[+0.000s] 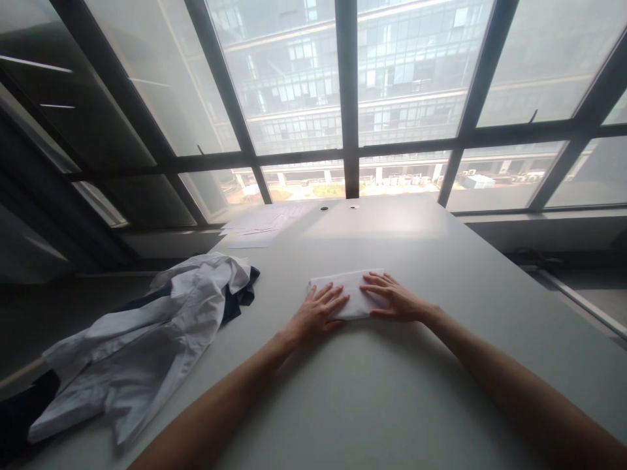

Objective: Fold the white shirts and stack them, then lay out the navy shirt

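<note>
A white folded cloth (353, 295), which looks like a garment pressed into a flat rectangle, lies on the white table (392, 391). My left hand (318, 309) rests flat on its left part with the fingers spread. On its right part lies my right hand (392, 299), palm down, fingers stretched out and slightly apart. Between the two hands the top of the folded cloth shows smooth. What kind of garment it is cannot be made out.
Crumpled white and dark blue clothes (181, 320) are heaped at the table's left edge and hang over it. Sheets of paper (264, 219) lie at the far left corner. Behind the table's far edge stand tall windows with dark frames (347, 98).
</note>
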A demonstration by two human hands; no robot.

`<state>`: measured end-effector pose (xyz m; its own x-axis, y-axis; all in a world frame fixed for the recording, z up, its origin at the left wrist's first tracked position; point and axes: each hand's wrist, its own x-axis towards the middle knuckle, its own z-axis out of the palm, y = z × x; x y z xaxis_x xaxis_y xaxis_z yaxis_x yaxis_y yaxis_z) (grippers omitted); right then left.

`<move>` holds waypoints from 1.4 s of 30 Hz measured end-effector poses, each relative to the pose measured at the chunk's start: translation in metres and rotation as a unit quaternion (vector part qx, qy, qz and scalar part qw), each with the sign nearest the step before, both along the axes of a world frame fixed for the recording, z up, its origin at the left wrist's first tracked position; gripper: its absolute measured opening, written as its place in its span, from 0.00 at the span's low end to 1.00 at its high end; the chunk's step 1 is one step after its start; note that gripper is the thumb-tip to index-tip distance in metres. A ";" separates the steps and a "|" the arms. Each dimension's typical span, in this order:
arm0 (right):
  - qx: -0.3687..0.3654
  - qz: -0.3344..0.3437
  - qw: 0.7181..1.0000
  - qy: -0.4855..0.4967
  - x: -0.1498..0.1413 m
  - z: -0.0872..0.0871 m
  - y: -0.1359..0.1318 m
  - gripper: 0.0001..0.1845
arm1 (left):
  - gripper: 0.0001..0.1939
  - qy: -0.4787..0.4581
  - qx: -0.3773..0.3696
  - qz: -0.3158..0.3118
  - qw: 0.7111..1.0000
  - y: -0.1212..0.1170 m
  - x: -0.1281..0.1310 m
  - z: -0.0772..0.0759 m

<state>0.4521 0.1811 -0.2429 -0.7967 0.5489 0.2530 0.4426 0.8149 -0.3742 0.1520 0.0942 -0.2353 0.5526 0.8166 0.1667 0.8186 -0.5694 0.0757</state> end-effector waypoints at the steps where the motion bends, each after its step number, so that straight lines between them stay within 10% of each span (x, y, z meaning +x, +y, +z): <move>1: -0.005 0.001 1.000 -0.016 -0.001 0.000 0.000 0.41 | 0.31 -0.004 0.000 0.005 1.000 0.001 -0.001 0.000; 12: -0.041 -0.013 0.996 -0.075 -0.005 0.001 -0.003 0.47 | 0.28 -0.025 -0.008 0.099 0.995 0.016 -0.011 -0.020; 24: 0.012 -0.203 0.978 -0.046 -0.096 0.002 -0.026 0.34 | 0.31 -0.092 -0.044 0.203 0.974 0.028 -0.027 -0.022; 37: -0.054 -0.197 0.976 -0.072 -0.034 -0.008 0.021 0.36 | 0.28 -0.108 -0.031 0.266 0.957 0.033 -0.036 -0.029; 42: -0.076 -0.330 0.941 -0.020 -0.025 -0.018 0.029 0.35 | 0.27 -0.110 -0.027 0.274 0.955 0.032 -0.037 -0.029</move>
<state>0.4275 0.2101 -0.2613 -0.2768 0.9548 0.1081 0.8494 0.2958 -0.4370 0.1153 0.1261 -0.2639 -0.0033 0.9838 0.1792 0.9533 -0.0510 0.2978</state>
